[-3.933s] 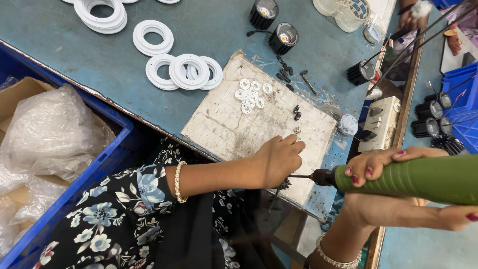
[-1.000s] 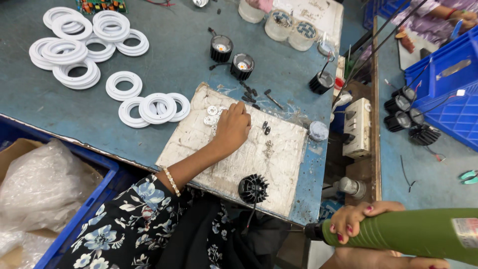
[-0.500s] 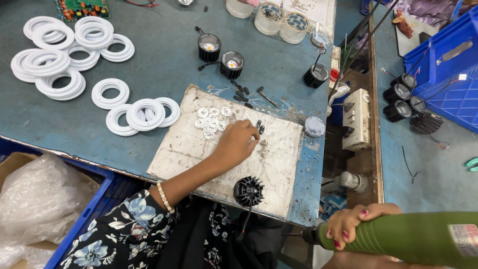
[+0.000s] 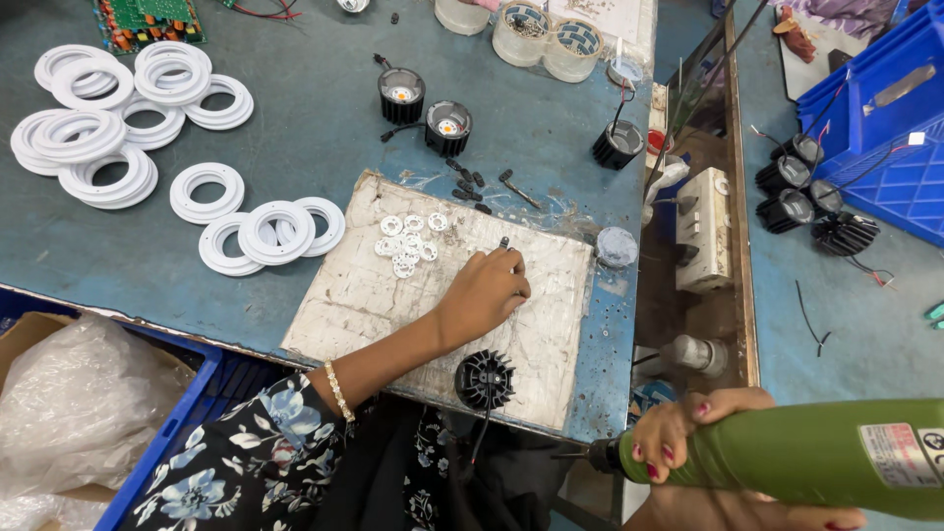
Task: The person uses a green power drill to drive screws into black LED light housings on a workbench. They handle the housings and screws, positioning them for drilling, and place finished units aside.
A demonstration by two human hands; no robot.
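My left hand [image 4: 487,290] rests on a worn white board [image 4: 364,295], fingertips pinched at small black screws [image 4: 505,242] near its far edge. Whether a screw is gripped I cannot tell. A pile of small white washers [image 4: 408,244] lies just left of the hand. A black finned heat sink [image 4: 484,379] with a wire sits at the board's near edge. My right hand [image 4: 678,442] holds a green electric screwdriver [image 4: 806,457] low at the right, bit pointing left, off the table.
Several white plastic rings [image 4: 118,138] lie on the blue table [image 4: 295,108]. Black lamp housings [image 4: 425,110] stand beyond the board. A blue crate [image 4: 167,442] with a plastic bag is at lower left. More black housings [image 4: 811,192] and a blue bin sit right.
My left hand moved from the washers, right and nearer, to the black screws. The heat sink now sits on the board's near edge. The screwdriver stays low at the right.
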